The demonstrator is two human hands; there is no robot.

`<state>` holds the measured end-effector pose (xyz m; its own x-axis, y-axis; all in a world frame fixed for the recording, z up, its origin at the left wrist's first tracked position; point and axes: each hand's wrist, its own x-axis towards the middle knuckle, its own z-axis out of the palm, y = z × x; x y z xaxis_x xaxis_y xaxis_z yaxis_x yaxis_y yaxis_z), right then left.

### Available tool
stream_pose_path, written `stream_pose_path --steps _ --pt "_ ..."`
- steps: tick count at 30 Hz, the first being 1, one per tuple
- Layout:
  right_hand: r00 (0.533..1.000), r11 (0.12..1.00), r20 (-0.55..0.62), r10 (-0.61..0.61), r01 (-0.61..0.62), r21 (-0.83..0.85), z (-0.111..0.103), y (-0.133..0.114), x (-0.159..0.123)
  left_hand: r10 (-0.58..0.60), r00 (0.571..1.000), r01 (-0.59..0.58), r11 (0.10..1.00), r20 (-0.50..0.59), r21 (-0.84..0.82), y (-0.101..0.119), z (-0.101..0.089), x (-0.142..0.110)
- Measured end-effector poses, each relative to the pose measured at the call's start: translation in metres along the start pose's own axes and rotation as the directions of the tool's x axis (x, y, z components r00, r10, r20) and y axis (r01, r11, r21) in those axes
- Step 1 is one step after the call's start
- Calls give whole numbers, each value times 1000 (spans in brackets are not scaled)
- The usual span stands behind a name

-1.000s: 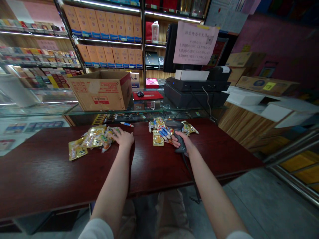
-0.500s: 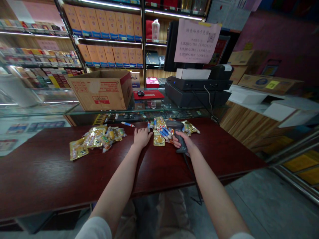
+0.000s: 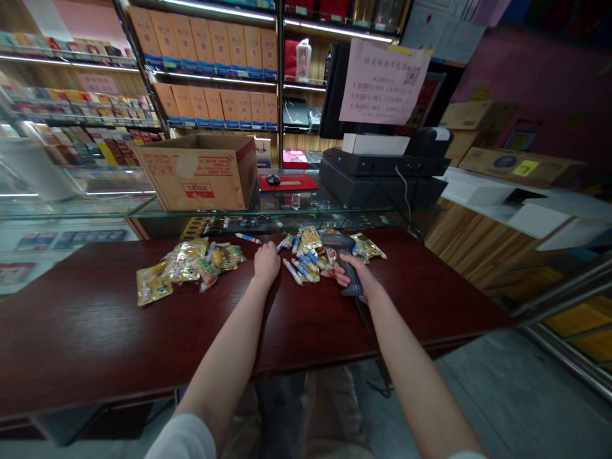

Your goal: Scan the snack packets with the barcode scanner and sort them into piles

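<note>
My right hand (image 3: pixel 356 275) is wrapped round the grip of a dark barcode scanner (image 3: pixel 348 255), whose head points left over a mixed pile of snacks. In that pile lie gold snack packets (image 3: pixel 310 237) and several blue-and-white sausage sticks (image 3: pixel 306 262). Just left of the pile, my left hand (image 3: pixel 266 261) is closed, low over the table; whatever its fingers hold, if anything, is hidden. A single blue-and-white stick (image 3: pixel 248 238) lies behind it. Farther left sits another heap of gold packets (image 3: pixel 186 261) and small clear-wrapped snacks (image 3: pixel 217 258).
A cardboard box (image 3: pixel 198 172) stands open on the glass counter (image 3: pixel 268 213) behind the table (image 3: pixel 201 338). Beside it are a mouse (image 3: pixel 273 180) on a red mat, a cash drawer (image 3: pixel 377 185) and a monitor. The scanner's cable (image 3: pixel 366 319) hangs over the front edge.
My left hand has moved slightly left and curled from spread fingers. Several sausage sticks have spread left and forward in the pile, over a gold packet. My right hand keeps its hold on the scanner.
</note>
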<state>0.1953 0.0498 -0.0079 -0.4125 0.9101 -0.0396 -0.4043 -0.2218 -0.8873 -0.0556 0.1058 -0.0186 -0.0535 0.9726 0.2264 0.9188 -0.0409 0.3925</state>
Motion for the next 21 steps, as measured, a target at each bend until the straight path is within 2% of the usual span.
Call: stream_pose_path --steps 2,4,8,13,17,19,21 --pt "1000 1000 9 8 -8 -2 0 0 0 -91 994 76 977 -67 -200 -4 1 7" --pt "1000 1000 15 4 -4 -2 1 0 -1 -166 983 117 901 -83 -418 -7 4 13" --pt "999 1000 30 -11 11 -2 2 0 -1 -186 982 134 630 20 -765 -7 13 21" --pt "999 1000 41 -21 21 6 3 1 -1 -147 989 83 410 24 -908 -1 17 19" --pt "999 1000 34 -17 16 15 3 1 -2 -81 993 97 174 84 -980 4 14 16" --pt "999 1000 41 -9 9 14 3 1 -2 -39 991 130 118 126 -984 8 12 14" --pt "998 1000 62 2 -2 7 3 1 -2 15 991 132 110 134 -985 10 10 11"
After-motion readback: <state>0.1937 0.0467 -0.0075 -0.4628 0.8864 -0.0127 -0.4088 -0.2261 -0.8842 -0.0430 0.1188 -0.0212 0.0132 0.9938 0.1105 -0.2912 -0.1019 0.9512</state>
